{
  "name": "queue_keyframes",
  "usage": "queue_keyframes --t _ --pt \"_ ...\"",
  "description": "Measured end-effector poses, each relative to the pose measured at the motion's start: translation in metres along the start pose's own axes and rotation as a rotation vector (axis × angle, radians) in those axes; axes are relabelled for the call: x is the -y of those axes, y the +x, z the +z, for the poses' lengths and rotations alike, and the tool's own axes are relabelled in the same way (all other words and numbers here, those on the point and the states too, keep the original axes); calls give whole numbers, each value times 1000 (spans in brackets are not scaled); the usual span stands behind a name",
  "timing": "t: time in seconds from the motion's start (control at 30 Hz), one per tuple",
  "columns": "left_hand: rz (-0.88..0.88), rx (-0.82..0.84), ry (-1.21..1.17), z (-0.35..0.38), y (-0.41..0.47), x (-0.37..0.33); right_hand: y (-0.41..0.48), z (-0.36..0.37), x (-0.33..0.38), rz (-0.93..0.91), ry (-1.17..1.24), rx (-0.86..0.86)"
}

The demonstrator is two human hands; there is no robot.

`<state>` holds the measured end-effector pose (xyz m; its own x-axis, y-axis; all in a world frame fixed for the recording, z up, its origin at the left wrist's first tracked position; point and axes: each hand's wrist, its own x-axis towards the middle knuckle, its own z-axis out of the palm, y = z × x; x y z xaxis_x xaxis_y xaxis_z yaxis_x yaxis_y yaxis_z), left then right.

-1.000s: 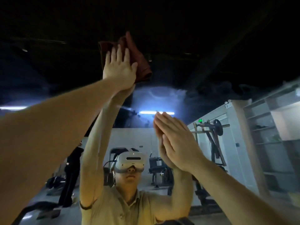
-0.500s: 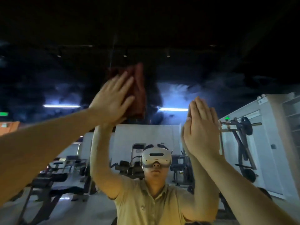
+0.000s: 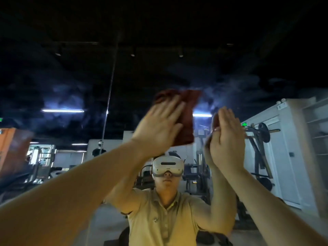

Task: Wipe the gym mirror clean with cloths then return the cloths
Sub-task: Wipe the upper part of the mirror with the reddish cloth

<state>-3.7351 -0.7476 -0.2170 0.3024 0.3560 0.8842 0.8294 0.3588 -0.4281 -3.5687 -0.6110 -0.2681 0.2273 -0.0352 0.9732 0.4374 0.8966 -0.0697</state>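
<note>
One flat left hand (image 3: 159, 126) has swept the red cloth (image 3: 187, 112) rightward.

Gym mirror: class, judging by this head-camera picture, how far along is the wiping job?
Done: little can be confirmed; hazy smears show high on the mirror. In hand: the left hand presses a red-brown cloth flat on the glass; the right hand lies flat beside it. Left: clearing the hazy smears, then returning the cloths.

left hand (image 3: 158, 126), cloth (image 3: 188, 130) — swept rightward
</note>
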Motion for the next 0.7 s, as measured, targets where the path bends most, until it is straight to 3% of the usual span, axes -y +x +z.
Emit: queue_keyframes --t 0.07,0.17,0.3,0.43,0.53,0.63,0.7 --pt "-183 -22 -2 -8 -35 42 -7 7 6 -24 -206 81" --pt "-352 -10 14 -19 -85 75 -23 10 11 -62 -275 154" --pt "-464 -24 25 -17 -81 33 -21 -12 -7 -189 -231 244" --pt "-293 -77 -30 9 -27 -74 -10 -33 -23 -208 8 334" --pt "-114 -14 -61 17 -10 -125 -13 -42 -28 -128 216 287" --pt "101 25 -9 14 -23 -96 -28 -45 -17 -97 161 173" --pt "81 25 13 13 -44 -54 -40 -40 1 -100 88 131"
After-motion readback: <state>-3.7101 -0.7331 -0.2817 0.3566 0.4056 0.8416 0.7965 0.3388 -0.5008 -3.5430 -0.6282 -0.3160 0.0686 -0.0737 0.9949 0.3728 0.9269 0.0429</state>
